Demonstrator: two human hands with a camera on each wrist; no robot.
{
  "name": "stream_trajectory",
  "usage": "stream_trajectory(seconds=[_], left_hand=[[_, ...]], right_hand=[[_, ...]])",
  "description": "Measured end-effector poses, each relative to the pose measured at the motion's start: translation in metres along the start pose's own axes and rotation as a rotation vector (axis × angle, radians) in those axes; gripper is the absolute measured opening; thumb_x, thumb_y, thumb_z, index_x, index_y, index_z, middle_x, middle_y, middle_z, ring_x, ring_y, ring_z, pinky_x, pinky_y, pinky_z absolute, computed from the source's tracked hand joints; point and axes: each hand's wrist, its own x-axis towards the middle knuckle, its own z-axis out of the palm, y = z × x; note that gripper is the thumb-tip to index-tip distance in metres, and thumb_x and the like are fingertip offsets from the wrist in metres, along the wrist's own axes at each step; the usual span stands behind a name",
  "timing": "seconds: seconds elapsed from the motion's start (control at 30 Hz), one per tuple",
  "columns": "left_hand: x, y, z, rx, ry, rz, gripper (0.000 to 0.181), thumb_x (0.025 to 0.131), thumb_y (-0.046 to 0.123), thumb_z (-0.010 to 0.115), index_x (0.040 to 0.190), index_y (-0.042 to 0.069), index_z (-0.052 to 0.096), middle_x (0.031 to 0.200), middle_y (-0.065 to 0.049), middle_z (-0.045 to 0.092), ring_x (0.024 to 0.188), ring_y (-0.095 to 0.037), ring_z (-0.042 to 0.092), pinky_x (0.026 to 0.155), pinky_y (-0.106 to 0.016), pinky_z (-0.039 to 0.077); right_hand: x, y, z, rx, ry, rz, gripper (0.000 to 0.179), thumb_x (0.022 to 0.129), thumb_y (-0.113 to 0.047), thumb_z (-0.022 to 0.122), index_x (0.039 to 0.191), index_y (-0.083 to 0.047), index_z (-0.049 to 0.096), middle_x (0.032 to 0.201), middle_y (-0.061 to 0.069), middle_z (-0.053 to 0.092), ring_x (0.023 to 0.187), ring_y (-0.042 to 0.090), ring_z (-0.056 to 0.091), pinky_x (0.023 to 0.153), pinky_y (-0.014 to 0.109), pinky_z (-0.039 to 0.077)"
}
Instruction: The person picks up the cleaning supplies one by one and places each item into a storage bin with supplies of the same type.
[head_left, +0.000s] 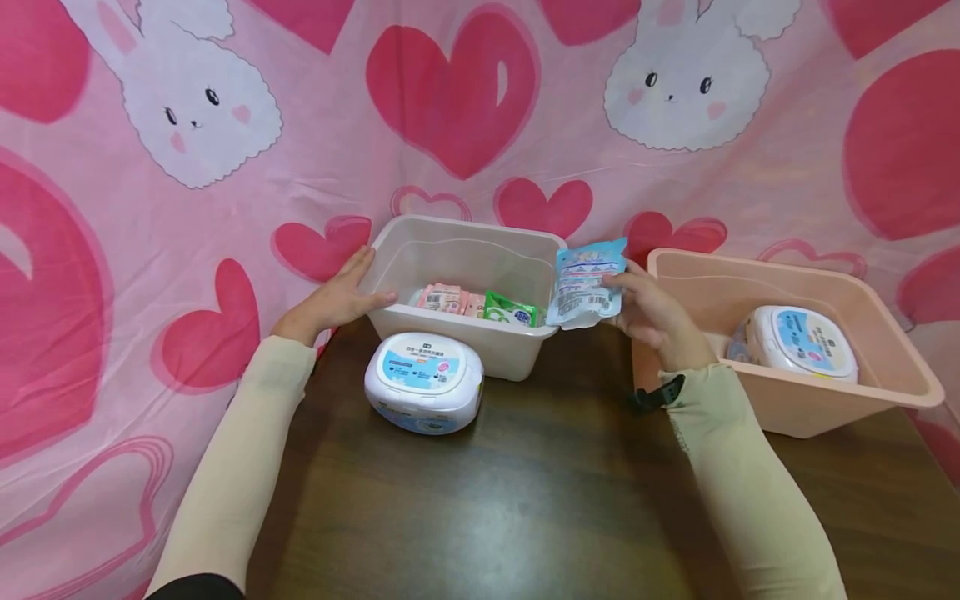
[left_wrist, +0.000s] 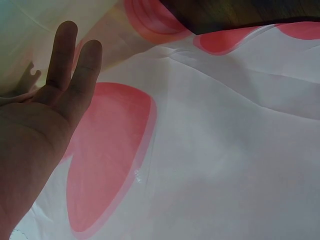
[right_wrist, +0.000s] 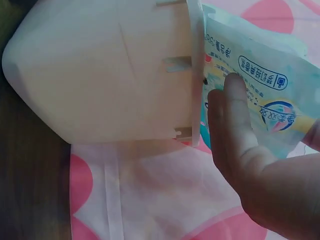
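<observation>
My right hand (head_left: 651,310) pinches a light blue printed pouch (head_left: 588,283), thumb on one face and fingers on the other. The pouch is upright at the right end of a beige-grey bin (head_left: 510,348), against or very near its rim. In the right wrist view, fingers (right_wrist: 237,102) lie along the pouch (right_wrist: 270,65) next to the bin's outer wall (right_wrist: 110,75). My left hand (head_left: 333,297) rests at the bin's left end, its fingers fairly straight and thumb by the front rim. Inside the bin lie pink packets (head_left: 444,297) and a green packet (head_left: 510,309).
A white lidded tub (head_left: 424,385) with a blue label stands against the bin's front. To the right, a peach bin (head_left: 795,408) holds another such tub (head_left: 813,343). A pink heart-and-rabbit cloth (head_left: 465,100) hangs behind the brown table (head_left: 480,517).
</observation>
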Motion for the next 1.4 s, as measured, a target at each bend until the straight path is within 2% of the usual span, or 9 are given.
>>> stream_trajectory(seconds=[0.37,0.73,0.83,0.97,1.1,1.2,1.27,1.4], left_hand=[[0.001,-0.003,-0.001,-0.003,-0.004,-0.006,0.112,0.086,0.063,0.068,0.164,0.022,-0.002,0.169,-0.004,-0.005,0.152,-0.035,0.006,0.111,-0.070,0.023],[0.001,-0.003,0.000,-0.011,-0.011,-0.022,0.110,0.088,0.061,0.068,0.164,0.023,-0.003,0.169,-0.003,-0.007,0.152,-0.036,0.006,0.111,-0.072,0.021],[0.001,-0.003,0.000,-0.012,-0.012,-0.020,0.111,0.087,0.062,0.068,0.164,0.023,-0.003,0.169,-0.002,-0.008,0.152,-0.036,0.005,0.112,-0.071,0.020],[0.001,-0.003,0.000,-0.016,-0.010,-0.025,0.112,0.086,0.065,0.067,0.163,0.025,-0.004,0.169,-0.001,-0.008,0.152,-0.036,0.006,0.111,-0.071,0.021],[0.001,-0.002,0.000,-0.022,-0.008,-0.029,0.110,0.087,0.062,0.068,0.163,0.026,-0.003,0.169,-0.001,-0.007,0.151,-0.037,0.007,0.110,-0.072,0.023],[0.001,-0.002,0.001,-0.026,-0.008,-0.029,0.109,0.088,0.058,0.069,0.164,0.026,-0.003,0.169,-0.001,-0.007,0.151,-0.037,0.007,0.110,-0.071,0.023],[0.001,-0.003,0.001,-0.025,-0.007,-0.030,0.109,0.088,0.059,0.069,0.164,0.025,-0.002,0.169,-0.001,-0.007,0.151,-0.036,0.007,0.111,-0.070,0.023],[0.002,-0.003,0.000,-0.017,-0.004,-0.015,0.110,0.087,0.063,0.067,0.164,0.023,-0.002,0.169,-0.002,-0.006,0.152,-0.035,0.007,0.112,-0.069,0.022]], right_hand=[[0.003,-0.005,0.003,-0.026,-0.050,-0.021,0.070,0.105,-0.007,0.050,0.163,-0.022,0.014,0.147,0.007,0.035,0.120,0.024,0.049,0.088,0.035,0.057],[0.002,-0.014,0.006,-0.110,-0.045,0.011,0.070,0.105,-0.010,0.049,0.163,-0.020,0.011,0.144,0.008,0.036,0.118,0.025,0.050,0.083,0.039,0.059],[0.001,-0.017,0.007,-0.126,-0.050,0.010,0.069,0.105,-0.010,0.050,0.162,-0.018,0.012,0.143,0.010,0.038,0.114,0.023,0.055,0.083,0.039,0.059],[0.001,-0.020,0.010,-0.125,-0.059,0.003,0.065,0.105,-0.009,0.048,0.160,-0.013,0.013,0.137,0.012,0.045,0.101,0.020,0.065,0.081,0.038,0.059],[0.003,-0.023,0.014,-0.148,-0.047,0.015,0.064,0.106,-0.011,0.046,0.161,-0.014,0.011,0.137,0.012,0.045,0.098,0.020,0.066,0.080,0.036,0.059],[0.003,-0.024,0.020,-0.167,-0.046,0.027,0.062,0.107,-0.019,0.046,0.160,-0.017,0.012,0.140,0.013,0.040,0.105,0.022,0.061,0.083,0.035,0.059],[0.002,-0.025,0.026,-0.141,-0.053,0.033,0.060,0.107,-0.025,0.048,0.158,-0.019,0.016,0.144,0.014,0.039,0.115,0.025,0.056,0.089,0.037,0.057],[-0.008,-0.026,0.041,-0.083,-0.059,-0.024,0.057,0.106,-0.033,0.052,0.153,-0.023,0.021,0.145,0.012,0.045,0.131,0.032,0.047,0.100,0.039,0.051]])
